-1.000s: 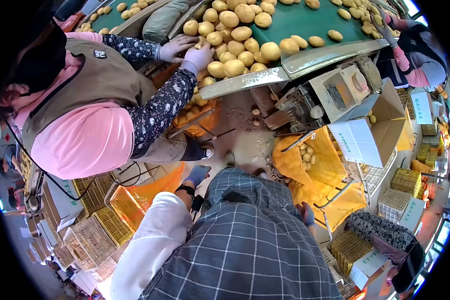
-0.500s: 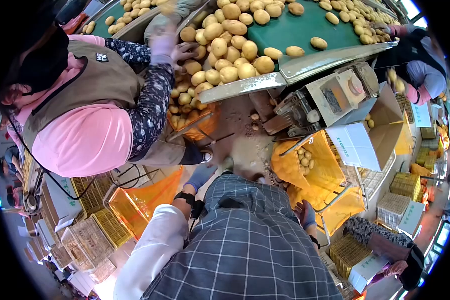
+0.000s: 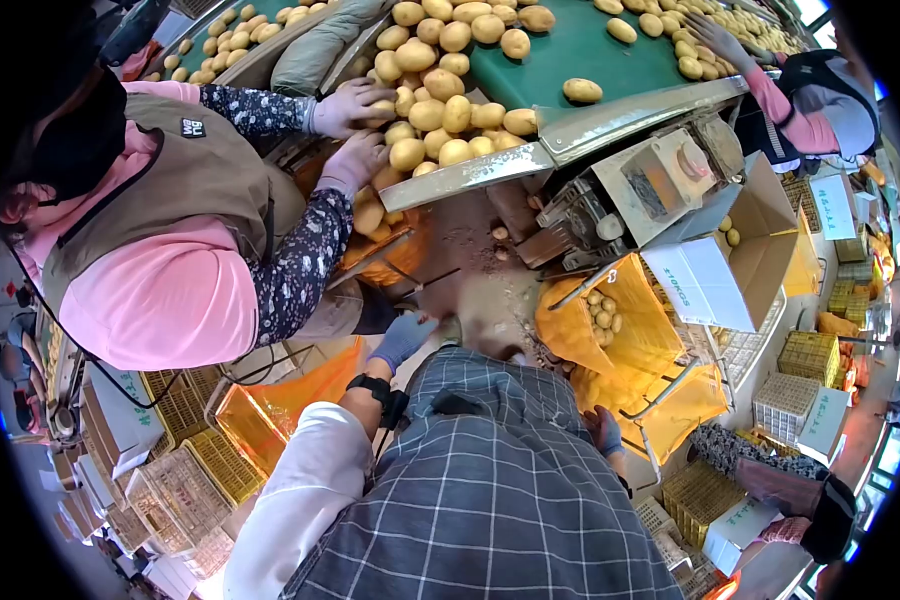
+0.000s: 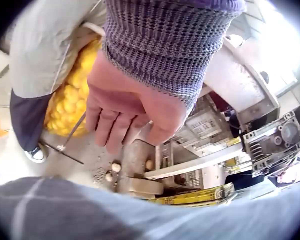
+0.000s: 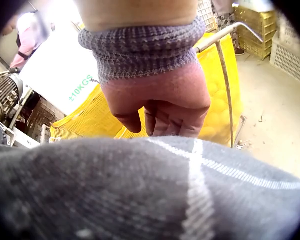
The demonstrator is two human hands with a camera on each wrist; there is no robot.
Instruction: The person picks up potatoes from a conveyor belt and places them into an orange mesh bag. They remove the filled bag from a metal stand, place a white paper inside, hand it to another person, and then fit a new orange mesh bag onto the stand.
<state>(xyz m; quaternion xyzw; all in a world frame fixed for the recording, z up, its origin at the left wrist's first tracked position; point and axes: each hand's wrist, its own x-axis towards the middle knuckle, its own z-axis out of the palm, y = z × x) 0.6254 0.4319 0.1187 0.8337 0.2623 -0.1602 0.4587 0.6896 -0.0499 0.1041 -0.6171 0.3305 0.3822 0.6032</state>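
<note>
My gloved left hand point(image 3: 402, 340) hangs in front of my body with loosely bent fingers. Nothing is in it; the left wrist view shows the palm side point(image 4: 132, 102) over the floor. By my right hip, my gloved right hand point(image 3: 602, 430) hangs relaxed and holds nothing. It is close beside an orange-yellow mesh bag point(image 3: 695, 405), which shows behind the fingers in the right wrist view. Beyond my hands, potatoes point(image 3: 440, 112) are piled at the end of a green conveyor belt point(image 3: 530, 82). A person in a brown vest point(image 3: 205, 165) has gloved hands on that pile.
A metal edge point(image 3: 480, 175) borders the belt, with a dusty motor unit point(image 3: 660, 180) below it. Right of me stand a mesh bag of potatoes point(image 3: 560, 300) and a cardboard box point(image 3: 705, 280). Yellow crates point(image 3: 220, 465) and an orange bag point(image 3: 300, 400) are at left.
My left hand has come forward and slightly up; my right hand stays by my hip. The neighbour's hands have shifted on the potato pile, and potatoes on the belt have moved.
</note>
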